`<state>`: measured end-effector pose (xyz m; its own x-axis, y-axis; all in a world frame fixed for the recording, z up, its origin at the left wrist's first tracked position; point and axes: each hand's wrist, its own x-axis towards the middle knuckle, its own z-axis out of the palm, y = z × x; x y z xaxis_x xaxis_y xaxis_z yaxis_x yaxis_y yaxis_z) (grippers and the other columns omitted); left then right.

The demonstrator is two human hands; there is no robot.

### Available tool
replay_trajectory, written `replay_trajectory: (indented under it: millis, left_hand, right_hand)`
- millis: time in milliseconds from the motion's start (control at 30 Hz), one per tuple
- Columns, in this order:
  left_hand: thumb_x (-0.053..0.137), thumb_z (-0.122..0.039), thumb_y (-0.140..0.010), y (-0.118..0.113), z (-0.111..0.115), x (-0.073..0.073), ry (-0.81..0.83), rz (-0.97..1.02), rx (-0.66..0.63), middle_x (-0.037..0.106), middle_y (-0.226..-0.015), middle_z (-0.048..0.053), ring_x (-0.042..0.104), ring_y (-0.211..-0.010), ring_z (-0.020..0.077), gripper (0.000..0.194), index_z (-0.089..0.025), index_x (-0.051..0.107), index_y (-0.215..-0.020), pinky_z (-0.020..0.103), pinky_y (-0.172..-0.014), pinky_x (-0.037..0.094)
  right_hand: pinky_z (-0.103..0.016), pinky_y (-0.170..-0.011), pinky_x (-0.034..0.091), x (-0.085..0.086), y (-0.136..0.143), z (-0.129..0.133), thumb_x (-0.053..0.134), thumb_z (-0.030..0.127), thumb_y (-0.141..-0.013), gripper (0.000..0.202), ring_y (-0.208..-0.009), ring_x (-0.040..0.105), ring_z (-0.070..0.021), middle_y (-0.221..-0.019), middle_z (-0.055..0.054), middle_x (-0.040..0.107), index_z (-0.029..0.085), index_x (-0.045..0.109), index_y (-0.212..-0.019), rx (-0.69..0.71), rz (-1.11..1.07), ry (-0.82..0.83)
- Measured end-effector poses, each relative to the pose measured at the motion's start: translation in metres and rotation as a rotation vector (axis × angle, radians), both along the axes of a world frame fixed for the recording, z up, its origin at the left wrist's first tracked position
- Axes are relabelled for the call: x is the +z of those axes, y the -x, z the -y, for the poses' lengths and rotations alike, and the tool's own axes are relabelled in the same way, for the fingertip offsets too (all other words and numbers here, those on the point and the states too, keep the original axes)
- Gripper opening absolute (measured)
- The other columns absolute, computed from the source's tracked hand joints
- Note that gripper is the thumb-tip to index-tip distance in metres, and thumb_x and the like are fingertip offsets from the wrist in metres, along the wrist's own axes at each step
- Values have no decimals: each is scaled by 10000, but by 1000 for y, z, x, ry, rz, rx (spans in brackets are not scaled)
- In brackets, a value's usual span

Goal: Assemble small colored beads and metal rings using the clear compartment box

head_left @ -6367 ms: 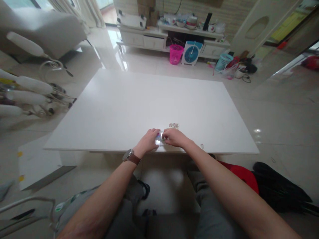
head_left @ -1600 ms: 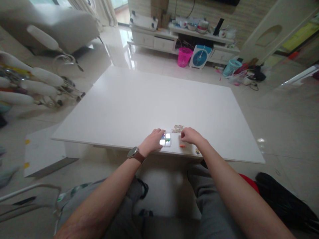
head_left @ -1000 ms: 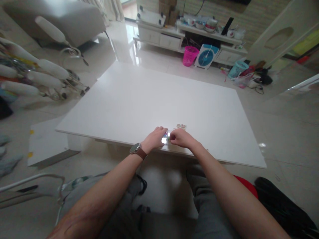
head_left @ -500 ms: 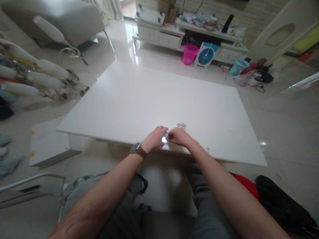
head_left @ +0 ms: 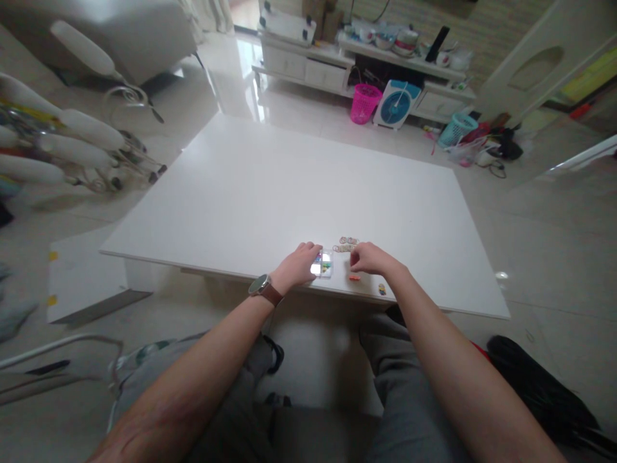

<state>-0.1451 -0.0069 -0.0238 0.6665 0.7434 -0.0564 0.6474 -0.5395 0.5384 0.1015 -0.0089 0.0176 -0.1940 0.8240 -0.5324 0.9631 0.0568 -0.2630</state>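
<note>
My left hand (head_left: 303, 262), with a watch on its wrist, grips the left side of a small clear compartment box (head_left: 327, 264) at the table's near edge. Small coloured pieces, some green and yellow, show inside the box. My right hand (head_left: 369, 258) is just right of the box, fingers pinched and pointing down; what they hold, if anything, is hidden. Just below those fingertips lies a small orange-red piece (head_left: 354, 278) on the white table (head_left: 299, 186). Several small rings (head_left: 344, 248) lie in rows behind the box. A little multicoloured piece (head_left: 382, 289) lies near the edge.
Beyond the table stand a pink basket (head_left: 365, 103), a blue-and-white fan (head_left: 396, 105) and a low white cabinet (head_left: 328, 75) with dishes on it. Metal-framed chairs (head_left: 91, 141) are at the left. A white box (head_left: 87, 273) sits on the floor beside the table.
My right hand has moved right, away from the box, uncovering the box's right part. The orange-red and multicoloured pieces now show on the table. My left hand stays on the box.
</note>
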Motion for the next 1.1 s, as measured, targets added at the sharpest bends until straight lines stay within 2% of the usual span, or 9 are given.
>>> replay_trajectory:
  millis: [167, 400, 500, 600, 733, 833, 933, 1100]
  left_hand:
    - [681, -81, -695, -1, 0, 0, -1, 12, -4, 575, -1209, 107, 516, -1146, 272, 600, -184, 517, -1263, 389, -1003, 480]
    - [699, -87, -682, -2, -1, 2, 20, 3, -7, 570, -1215, 99, 516, -1141, 268, 651, -197, 500, -1292, 400, -1016, 472]
    - [702, -88, -679, -2, -1, 1, 14, 3, -6, 570, -1217, 102, 517, -1142, 272, 653, -191, 502, -1292, 393, -1011, 475]
    - [698, -83, -680, -2, -1, 0, 7, 6, -6, 572, -1217, 105, 518, -1140, 272, 646, -185, 505, -1288, 388, -1009, 477]
    - [689, -77, -687, -1, 0, 2, 9, 11, -4, 574, -1209, 104, 518, -1134, 272, 609, -188, 518, -1260, 393, -997, 483]
    - [686, -75, -693, -1, 1, 5, 19, 11, -3, 572, -1205, 101, 517, -1133, 272, 590, -198, 522, -1246, 396, -986, 486]
    - [686, -77, -699, -1, 0, 4, 14, 9, -3, 571, -1206, 103, 514, -1136, 272, 583, -195, 520, -1246, 394, -982, 489]
    - [690, -77, -691, -2, -1, -1, -14, 0, -12, 572, -1200, 111, 515, -1124, 271, 582, -175, 523, -1239, 389, -980, 496]
  right_hand:
    - [-244, -584, 415, -4, 2, 4, 780, 194, -664, 79, -679, 647, -171, -721, -34, 743, 173, 785, -740, 74, 36, 117]
    - [-266, -607, 452, -6, 10, 5, 747, 140, -684, 100, -663, 658, -196, -724, -60, 746, 180, 797, -761, 71, 80, 147]
    - [-268, -595, 438, -3, 13, 6, 728, 110, -676, 114, -641, 642, -195, -703, -64, 733, 180, 791, -740, 85, 92, 111]
    - [-266, -610, 422, 4, 15, 5, 697, 113, -695, 108, -667, 631, -189, -720, -71, 731, 172, 781, -730, 94, 58, -15]
    - [-238, -662, 409, 10, 22, 4, 669, 157, -766, 93, -721, 619, -153, -766, -42, 728, 163, 761, -773, 100, -171, -218]
    - [-221, -669, 400, 7, 32, 6, 662, 141, -773, 101, -701, 606, -131, -749, -20, 717, 160, 758, -795, 162, -287, -212]
    - [-224, -657, 392, 3, 42, 9, 663, 125, -765, 116, -690, 609, -137, -759, -37, 731, 156, 770, -794, 221, -252, -191]
    - [-245, -644, 386, 4, 53, 9, 666, 150, -778, 147, -727, 639, -174, -827, -85, 770, 159, 799, -838, 233, -72, -192]
